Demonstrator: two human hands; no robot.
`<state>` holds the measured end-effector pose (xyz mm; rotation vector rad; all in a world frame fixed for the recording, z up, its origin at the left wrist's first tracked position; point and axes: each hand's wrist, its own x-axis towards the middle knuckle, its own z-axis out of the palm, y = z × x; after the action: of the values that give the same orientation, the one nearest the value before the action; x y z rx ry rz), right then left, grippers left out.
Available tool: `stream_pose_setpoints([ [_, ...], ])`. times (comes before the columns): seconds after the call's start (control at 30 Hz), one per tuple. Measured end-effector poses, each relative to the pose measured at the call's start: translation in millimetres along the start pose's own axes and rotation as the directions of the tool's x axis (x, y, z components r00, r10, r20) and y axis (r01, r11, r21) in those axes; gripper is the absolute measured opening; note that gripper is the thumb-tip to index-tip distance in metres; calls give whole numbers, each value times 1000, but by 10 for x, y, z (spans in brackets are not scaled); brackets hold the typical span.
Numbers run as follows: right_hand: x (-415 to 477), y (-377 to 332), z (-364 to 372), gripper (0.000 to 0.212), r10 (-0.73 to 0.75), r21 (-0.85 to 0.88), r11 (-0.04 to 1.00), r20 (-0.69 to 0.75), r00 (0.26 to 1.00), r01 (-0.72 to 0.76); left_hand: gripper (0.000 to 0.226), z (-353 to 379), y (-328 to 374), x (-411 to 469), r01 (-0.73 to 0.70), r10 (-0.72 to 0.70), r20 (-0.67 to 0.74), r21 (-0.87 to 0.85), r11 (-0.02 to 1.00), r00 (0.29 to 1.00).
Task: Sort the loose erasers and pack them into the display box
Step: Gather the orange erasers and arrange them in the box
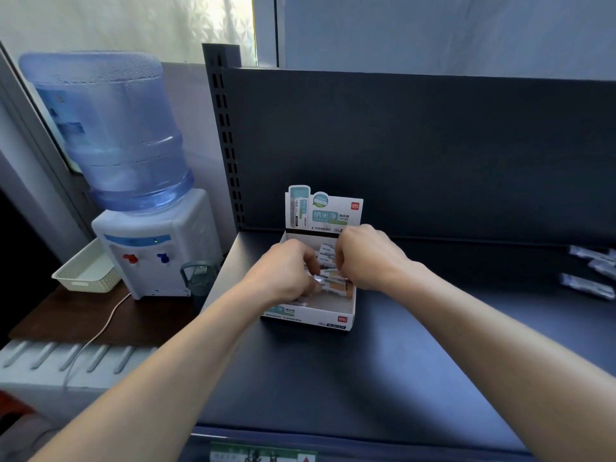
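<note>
A white display box with a teal printed header card stands on the dark shelf. Several wrapped erasers lie in a row inside it. My left hand reaches into the box from the left, its curled fingers on a wrapped eraser with an orange end. My right hand comes in from the right with fingers curled down onto the erasers; what it holds is hidden. Three loose wrapped erasers lie at the shelf's far right.
A water dispenser with a blue bottle stands left of the shelf on a brown table, beside a white basket and a small grey cup. The shelf's back panel rises behind the box. A green label sits at the front edge.
</note>
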<state>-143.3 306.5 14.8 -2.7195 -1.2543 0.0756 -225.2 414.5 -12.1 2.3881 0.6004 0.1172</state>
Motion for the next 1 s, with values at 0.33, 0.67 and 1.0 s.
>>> stream_pose_setpoints([
  [0.33,33,66,-37,11,4,126,992,86,996,-15,14,7,-13,33,11,-11,3,-28,1000,1000],
  [0.67,-14,-46,45,23,-132,-112,983,118,984,145,27,-78,-5,8,2,-10,103,77,997,995],
  [1.0,23,-114,-17,10,-163,-131,974,176,971,187,31,-125,-48,1,77,-76,134,-5,997,988],
])
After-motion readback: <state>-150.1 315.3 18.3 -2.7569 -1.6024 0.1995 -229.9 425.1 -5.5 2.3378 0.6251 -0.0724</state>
